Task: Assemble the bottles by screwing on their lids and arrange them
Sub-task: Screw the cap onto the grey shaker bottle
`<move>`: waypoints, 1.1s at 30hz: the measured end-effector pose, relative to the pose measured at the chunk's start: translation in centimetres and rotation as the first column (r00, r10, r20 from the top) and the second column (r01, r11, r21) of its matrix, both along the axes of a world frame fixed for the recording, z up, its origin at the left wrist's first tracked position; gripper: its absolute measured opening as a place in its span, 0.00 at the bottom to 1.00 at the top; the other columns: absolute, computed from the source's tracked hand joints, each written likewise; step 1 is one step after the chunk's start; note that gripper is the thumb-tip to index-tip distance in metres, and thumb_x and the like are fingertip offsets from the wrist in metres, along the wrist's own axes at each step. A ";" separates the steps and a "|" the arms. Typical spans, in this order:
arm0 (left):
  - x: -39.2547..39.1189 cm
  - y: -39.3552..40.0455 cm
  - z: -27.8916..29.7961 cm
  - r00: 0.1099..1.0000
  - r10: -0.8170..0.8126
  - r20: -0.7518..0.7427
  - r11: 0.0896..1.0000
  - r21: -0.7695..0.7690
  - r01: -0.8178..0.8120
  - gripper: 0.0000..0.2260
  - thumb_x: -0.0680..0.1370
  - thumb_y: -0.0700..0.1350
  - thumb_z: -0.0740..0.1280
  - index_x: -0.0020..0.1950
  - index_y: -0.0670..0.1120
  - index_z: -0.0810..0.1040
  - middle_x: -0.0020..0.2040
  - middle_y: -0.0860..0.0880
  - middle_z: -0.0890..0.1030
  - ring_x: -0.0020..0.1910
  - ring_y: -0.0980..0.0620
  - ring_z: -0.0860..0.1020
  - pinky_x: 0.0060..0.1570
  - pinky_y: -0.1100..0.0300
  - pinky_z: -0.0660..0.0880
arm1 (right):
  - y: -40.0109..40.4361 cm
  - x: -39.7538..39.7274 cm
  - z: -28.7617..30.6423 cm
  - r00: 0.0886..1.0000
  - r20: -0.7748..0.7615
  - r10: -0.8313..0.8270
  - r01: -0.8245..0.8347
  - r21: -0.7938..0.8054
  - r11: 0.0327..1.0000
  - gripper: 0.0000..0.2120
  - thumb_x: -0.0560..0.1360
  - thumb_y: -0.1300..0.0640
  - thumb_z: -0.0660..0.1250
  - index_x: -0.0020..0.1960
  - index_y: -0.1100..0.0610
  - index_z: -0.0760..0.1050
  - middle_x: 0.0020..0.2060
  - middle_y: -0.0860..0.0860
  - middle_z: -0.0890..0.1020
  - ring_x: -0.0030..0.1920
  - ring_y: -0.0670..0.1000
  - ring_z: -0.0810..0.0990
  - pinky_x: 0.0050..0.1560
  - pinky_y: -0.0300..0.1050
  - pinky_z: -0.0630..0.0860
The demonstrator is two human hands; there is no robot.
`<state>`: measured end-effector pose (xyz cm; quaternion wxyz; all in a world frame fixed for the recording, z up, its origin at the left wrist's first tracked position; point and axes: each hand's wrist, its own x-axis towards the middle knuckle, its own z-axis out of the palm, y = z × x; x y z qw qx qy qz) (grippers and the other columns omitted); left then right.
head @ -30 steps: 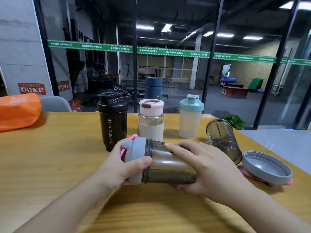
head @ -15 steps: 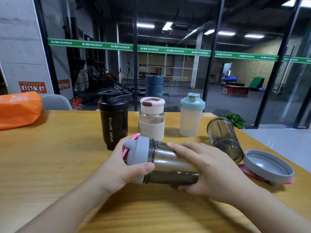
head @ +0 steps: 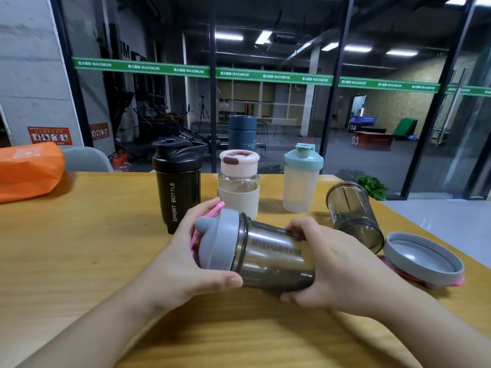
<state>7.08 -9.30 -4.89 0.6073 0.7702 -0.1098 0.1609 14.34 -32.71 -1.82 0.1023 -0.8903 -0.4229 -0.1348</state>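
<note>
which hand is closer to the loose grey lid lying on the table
Right. The right hand grips the smoky bottle body just left of the loose grey lid; the left hand is farther off, on that bottle's own lid.

Smoky glossy plastic bottle (head: 273,261), matt grey lid (head: 220,243); smooth wood-grain table (head: 79,235).
</note>
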 end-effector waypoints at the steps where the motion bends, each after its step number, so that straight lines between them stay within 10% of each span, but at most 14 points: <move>1: 0.0 -0.1 0.0 1.000 0.006 0.004 1.000 -0.007 -0.006 0.46 0.51 0.51 0.79 0.64 0.72 0.63 0.59 0.69 0.73 0.59 0.67 0.75 0.49 0.70 0.75 | 0.0 0.0 0.1 1.000 -0.004 0.002 -0.002 0.008 1.000 0.43 0.60 0.35 0.73 0.67 0.44 0.56 0.58 0.40 0.73 0.57 0.43 0.72 0.57 0.38 0.69; 8: 0.4 0.0 -0.6 0.999 0.034 -0.039 0.991 -0.128 -0.039 0.43 0.52 0.52 0.79 0.64 0.69 0.65 0.60 0.57 0.74 0.56 0.55 0.79 0.43 0.61 0.80 | -0.5 1.8 -0.9 0.983 0.167 0.070 -0.093 0.132 0.987 0.46 0.58 0.26 0.65 0.70 0.46 0.64 0.66 0.41 0.71 0.66 0.43 0.68 0.66 0.46 0.68; 12: 0.8 0.6 -1.0 0.997 0.014 -0.076 0.972 -0.235 -0.031 0.44 0.51 0.53 0.81 0.63 0.69 0.68 0.63 0.51 0.74 0.58 0.47 0.79 0.46 0.52 0.80 | -1.1 2.2 -0.4 0.981 -0.177 0.081 -0.010 0.368 0.930 0.46 0.54 0.26 0.68 0.68 0.30 0.54 0.63 0.25 0.61 0.64 0.26 0.60 0.61 0.25 0.62; 18: 1.2 1.5 -1.5 0.991 0.040 -0.130 0.938 -0.338 -0.083 0.41 0.48 0.55 0.81 0.58 0.71 0.70 0.59 0.56 0.78 0.54 0.52 0.81 0.48 0.50 0.80 | -0.7 3.1 -3.3 0.707 -0.637 0.309 0.244 0.629 0.738 0.36 0.59 0.38 0.70 0.66 0.38 0.64 0.62 0.45 0.76 0.54 0.41 0.79 0.48 0.40 0.79; 22: 1.4 1.7 -1.6 0.988 0.037 -0.152 0.925 -0.368 -0.092 0.42 0.51 0.53 0.78 0.63 0.68 0.68 0.59 0.54 0.78 0.52 0.51 0.82 0.42 0.51 0.80 | -0.3 4.3 -4.2 0.535 -0.643 0.548 0.337 0.757 0.560 0.33 0.60 0.53 0.70 0.63 0.41 0.70 0.55 0.53 0.81 0.49 0.52 0.83 0.39 0.48 0.80; 29: 1.4 2.1 -1.5 0.983 0.015 -0.182 0.924 -0.373 -0.083 0.39 0.51 0.53 0.77 0.60 0.68 0.70 0.59 0.53 0.78 0.52 0.48 0.82 0.41 0.51 0.79 | -1.6 5.0 -3.9 0.354 -0.689 0.632 0.341 0.724 0.599 0.32 0.62 0.64 0.66 0.64 0.43 0.71 0.57 0.58 0.82 0.50 0.64 0.83 0.41 0.46 0.82; 33: 1.2 2.2 -1.3 0.983 0.001 -0.185 0.934 -0.351 -0.067 0.41 0.49 0.55 0.80 0.60 0.68 0.70 0.59 0.51 0.78 0.50 0.48 0.83 0.40 0.52 0.79 | -1.9 4.8 -3.9 0.403 -0.735 0.546 0.342 0.674 0.655 0.40 0.54 0.50 0.78 0.65 0.50 0.70 0.52 0.63 0.82 0.38 0.62 0.83 0.32 0.43 0.80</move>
